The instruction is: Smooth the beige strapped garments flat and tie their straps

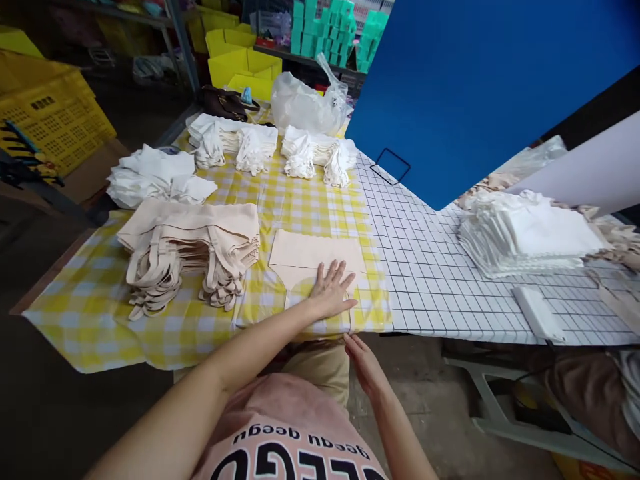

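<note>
A beige cloth bag (315, 257) lies flat on the yellow checked tablecloth (300, 207) at the table's near edge. My left hand (331, 288) presses down on the bag's lower part with fingers spread. Just below the table edge, my right hand (364, 363) is open with straight fingers; whether it touches the hanging cloth is unclear. To the left sits a stack of beige bags (193, 247) with their handles dangling toward me.
Bundles of white bags (155, 177) (235, 143) (320, 155) lie further back, near a clear plastic sack (307, 103). A white grid cloth (425, 267) covers the right side, holding a white stack (525, 233). A blue board (475, 87) stands behind. Yellow crates (50, 113) sit left.
</note>
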Demonstrator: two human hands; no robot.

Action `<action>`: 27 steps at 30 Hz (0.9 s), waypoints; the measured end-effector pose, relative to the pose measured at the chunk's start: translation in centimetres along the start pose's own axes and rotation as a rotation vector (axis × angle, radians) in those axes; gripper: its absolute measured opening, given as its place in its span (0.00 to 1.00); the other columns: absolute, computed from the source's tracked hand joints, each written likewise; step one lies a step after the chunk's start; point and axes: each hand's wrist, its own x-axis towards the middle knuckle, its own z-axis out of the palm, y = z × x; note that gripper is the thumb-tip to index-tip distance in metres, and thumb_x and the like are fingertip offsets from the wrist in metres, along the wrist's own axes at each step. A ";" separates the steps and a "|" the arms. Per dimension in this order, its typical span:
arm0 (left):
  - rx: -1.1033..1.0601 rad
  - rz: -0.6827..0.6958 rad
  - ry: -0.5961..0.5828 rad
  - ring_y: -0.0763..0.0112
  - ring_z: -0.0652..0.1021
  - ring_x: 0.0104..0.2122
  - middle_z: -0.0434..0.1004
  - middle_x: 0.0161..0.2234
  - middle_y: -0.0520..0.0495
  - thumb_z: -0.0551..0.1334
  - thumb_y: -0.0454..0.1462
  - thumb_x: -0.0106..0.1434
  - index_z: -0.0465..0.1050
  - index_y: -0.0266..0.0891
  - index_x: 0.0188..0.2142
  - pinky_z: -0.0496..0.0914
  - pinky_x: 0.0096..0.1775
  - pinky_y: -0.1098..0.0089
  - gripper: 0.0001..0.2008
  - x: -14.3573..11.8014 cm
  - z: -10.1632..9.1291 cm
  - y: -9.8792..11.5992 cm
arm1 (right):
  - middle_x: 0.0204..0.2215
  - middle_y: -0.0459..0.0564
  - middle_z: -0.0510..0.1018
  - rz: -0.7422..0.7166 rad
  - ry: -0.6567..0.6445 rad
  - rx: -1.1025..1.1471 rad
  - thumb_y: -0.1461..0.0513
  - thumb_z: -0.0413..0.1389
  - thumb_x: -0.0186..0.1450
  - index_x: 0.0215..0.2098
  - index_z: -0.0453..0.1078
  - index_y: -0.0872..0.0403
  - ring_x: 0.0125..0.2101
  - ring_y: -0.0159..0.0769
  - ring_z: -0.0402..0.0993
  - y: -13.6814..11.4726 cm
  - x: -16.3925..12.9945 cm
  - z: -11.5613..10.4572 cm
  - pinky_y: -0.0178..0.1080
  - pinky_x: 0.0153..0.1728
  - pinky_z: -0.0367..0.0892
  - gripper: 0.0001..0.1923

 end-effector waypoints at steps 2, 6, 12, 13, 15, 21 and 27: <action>0.028 0.004 0.016 0.53 0.38 0.64 0.36 0.65 0.41 0.49 0.54 0.61 0.48 0.41 0.63 0.31 0.59 0.45 0.35 -0.1 0.2 -0.2 | 0.32 0.53 0.78 0.021 -0.036 0.031 0.43 0.55 0.54 0.27 0.71 0.54 0.42 0.45 0.72 -0.4 -0.1 0.4 0.42 0.42 0.64 0.22; 0.053 -0.002 -0.015 0.53 0.38 0.64 0.35 0.65 0.41 0.49 0.55 0.61 0.45 0.41 0.63 0.32 0.59 0.45 0.36 -0.1 0.3 -0.3 | 0.15 0.45 0.69 -0.016 -0.028 -0.056 0.43 0.54 0.55 0.21 0.67 0.55 0.26 0.36 0.69 -2.2 -2.2 -0.9 0.36 0.32 0.61 0.24; 0.066 -0.016 -0.024 0.53 0.37 0.64 0.34 0.65 0.42 0.50 0.55 0.60 0.46 0.42 0.63 0.32 0.58 0.45 0.36 0.1 0.1 -0.1 | 0.14 0.40 0.59 -0.064 0.090 -0.230 0.44 0.53 0.57 0.26 0.69 0.56 0.18 0.28 0.56 -5.3 -5.9 -3.9 0.33 0.22 0.52 0.23; 0.065 -0.018 -0.022 0.53 0.38 0.64 0.34 0.65 0.42 0.50 0.54 0.60 0.47 0.42 0.63 0.32 0.58 0.45 0.36 0.1 0.1 -0.1 | 0.13 0.39 0.58 -0.064 0.117 -0.236 0.44 0.53 0.56 0.26 0.70 0.56 0.18 0.28 0.55 -5.7 -6.2 -4.2 0.33 0.21 0.51 0.23; 0.065 -0.024 -0.021 0.52 0.38 0.64 0.35 0.65 0.42 0.50 0.54 0.60 0.47 0.42 0.63 0.31 0.58 0.45 0.36 0.1 0.0 0.0 | 0.13 0.39 0.58 -0.078 0.169 -0.203 0.44 0.54 0.56 0.32 0.70 0.55 0.17 0.29 0.55 -6.4 -6.7 -4.4 0.34 0.21 0.52 0.22; 0.058 -0.023 -0.033 0.54 0.37 0.64 0.34 0.65 0.42 0.48 0.53 0.62 0.47 0.43 0.63 0.32 0.58 0.45 0.33 0.0 -0.2 0.1 | 0.17 0.43 0.70 -0.227 0.187 0.082 0.53 0.57 0.57 0.35 0.68 0.52 0.23 0.34 0.69 -7.7 -6.7 -4.3 0.39 0.32 0.65 0.13; 0.051 -0.021 -0.041 0.54 0.37 0.64 0.33 0.65 0.42 0.47 0.51 0.64 0.46 0.43 0.63 0.33 0.59 0.45 0.31 0.1 -0.2 -0.1 | 0.49 0.58 0.73 -0.342 -0.014 0.061 0.54 0.56 0.56 0.47 0.67 0.51 0.49 0.49 0.69 -9.3 -5.1 -4.6 0.47 0.42 0.67 0.21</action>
